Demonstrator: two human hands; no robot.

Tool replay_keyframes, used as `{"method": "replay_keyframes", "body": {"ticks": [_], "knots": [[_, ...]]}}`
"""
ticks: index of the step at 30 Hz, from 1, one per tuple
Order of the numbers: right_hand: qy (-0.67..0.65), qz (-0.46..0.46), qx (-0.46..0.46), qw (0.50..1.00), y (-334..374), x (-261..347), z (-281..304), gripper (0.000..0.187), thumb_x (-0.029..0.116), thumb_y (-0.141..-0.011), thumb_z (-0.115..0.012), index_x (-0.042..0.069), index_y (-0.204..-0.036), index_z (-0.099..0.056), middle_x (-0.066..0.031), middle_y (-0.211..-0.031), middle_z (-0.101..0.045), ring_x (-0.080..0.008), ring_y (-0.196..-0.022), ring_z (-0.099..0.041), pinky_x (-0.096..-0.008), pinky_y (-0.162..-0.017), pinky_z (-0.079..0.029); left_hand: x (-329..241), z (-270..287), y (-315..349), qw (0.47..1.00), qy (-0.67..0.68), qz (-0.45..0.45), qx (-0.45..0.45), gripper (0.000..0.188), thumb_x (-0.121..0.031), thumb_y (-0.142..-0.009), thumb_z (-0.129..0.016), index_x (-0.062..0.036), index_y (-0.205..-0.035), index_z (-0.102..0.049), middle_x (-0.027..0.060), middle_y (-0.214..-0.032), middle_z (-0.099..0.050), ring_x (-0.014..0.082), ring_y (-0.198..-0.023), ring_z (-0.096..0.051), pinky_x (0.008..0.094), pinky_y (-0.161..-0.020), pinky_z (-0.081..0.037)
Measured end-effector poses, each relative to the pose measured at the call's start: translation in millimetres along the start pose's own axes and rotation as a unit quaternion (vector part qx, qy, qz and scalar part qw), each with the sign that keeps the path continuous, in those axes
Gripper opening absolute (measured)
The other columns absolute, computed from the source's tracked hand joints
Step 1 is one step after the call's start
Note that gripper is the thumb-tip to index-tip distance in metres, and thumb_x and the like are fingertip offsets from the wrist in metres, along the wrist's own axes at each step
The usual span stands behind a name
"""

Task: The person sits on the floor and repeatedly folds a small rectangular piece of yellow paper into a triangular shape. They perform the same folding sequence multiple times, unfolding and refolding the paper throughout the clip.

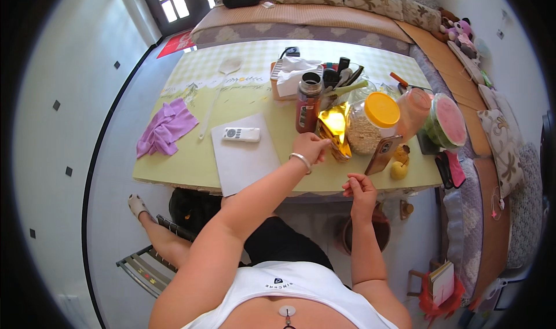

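My left hand (313,148), with a bangle on its wrist, is closed at the near left edge of a shiny gold foil bag (336,123). Its fingertips meet the foil there. The bag stands upright between a dark red flask (308,103) without a lid and a clear jar of oats (365,133) with a yellow lid. Just off the table's front edge hovers my right hand (360,191), thumb and fingers pinched together; whatever may be between them is too small to make out. A phone (383,154) leans upright against the jar, closest to that hand.
A yellow fruit (399,170), a pinkish container (414,110) and a cut watermelon (447,120) stand to the right. Leftward lie a white remote (241,134) on paper (246,170), a purple cloth (168,127) and a fly swatter (230,66). Below the table is a bin (379,233).
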State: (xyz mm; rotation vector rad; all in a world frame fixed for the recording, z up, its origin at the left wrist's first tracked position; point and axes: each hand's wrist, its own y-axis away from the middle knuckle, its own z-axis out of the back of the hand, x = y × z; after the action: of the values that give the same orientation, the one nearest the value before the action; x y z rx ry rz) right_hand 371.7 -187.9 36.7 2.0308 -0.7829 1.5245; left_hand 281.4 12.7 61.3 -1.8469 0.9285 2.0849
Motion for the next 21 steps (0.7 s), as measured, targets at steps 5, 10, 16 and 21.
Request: {"method": "replay_keyframes", "body": {"ticks": [5,10,16,21], "knots": [[0.065,-0.028,0.087,0.994,1.8,-19.4,-19.1,0.01,0.008,-0.099,-0.065,0.0,-0.103,-0.069,-0.0034,-0.08,-0.069,-0.0076,-0.068,-0.063,-0.0214,-0.063,-0.052,33.4,109.5,70.6,0.849,-0.42,-0.313,-0.064,0.031,-0.022,-0.072,-0.084,-0.0014,-0.09,-0.068,0.0126,-0.085,-0.07,0.0298,-0.083,-0.067,0.0403,-0.075,-0.054],[0.125,-0.026,0.179,0.976,-3.0,-45.0,-68.1,0.011,0.009,-0.097,-0.067,-0.001,-0.102,-0.069,-0.0059,-0.081,-0.07,-0.014,-0.068,-0.066,-0.0247,-0.064,-0.053,62.8,187.2,139.1,0.77,-0.564,-0.273,-0.119,0.051,-0.02,-0.065,-0.087,-0.0025,-0.108,-0.068,0.0181,-0.115,-0.067,0.0364,-0.109,-0.063,0.0436,-0.094,-0.052],[0.435,0.323,0.256,0.801,-44.0,-63.6,-181.1,0.04,0.012,-0.086,-0.072,0.009,-0.125,-0.065,-0.0184,-0.119,-0.067,-0.0368,-0.11,-0.063,-0.0439,-0.094,-0.051,77.8,199.7,139.8,0.775,-0.573,-0.25,-0.092,0.048,-0.017,-0.069,-0.083,-0.0022,-0.112,-0.068,0.0199,-0.124,-0.065,0.0356,-0.117,-0.063,0.0424,-0.099,-0.052],[0.491,0.426,0.279,0.707,-108.5,-104.6,-252.6,0.045,0.01,-0.085,-0.071,0.013,-0.129,-0.067,-0.0178,-0.13,-0.064,-0.0359,-0.121,-0.058,-0.0474,-0.101,-0.048,89.2,204.9,135.9,0.783,-0.563,-0.244,-0.103,0.041,-0.02,-0.074,-0.081,-0.0031,-0.109,-0.067,0.0182,-0.13,-0.064,0.0336,-0.123,-0.061,0.041,-0.1,-0.052]]}}
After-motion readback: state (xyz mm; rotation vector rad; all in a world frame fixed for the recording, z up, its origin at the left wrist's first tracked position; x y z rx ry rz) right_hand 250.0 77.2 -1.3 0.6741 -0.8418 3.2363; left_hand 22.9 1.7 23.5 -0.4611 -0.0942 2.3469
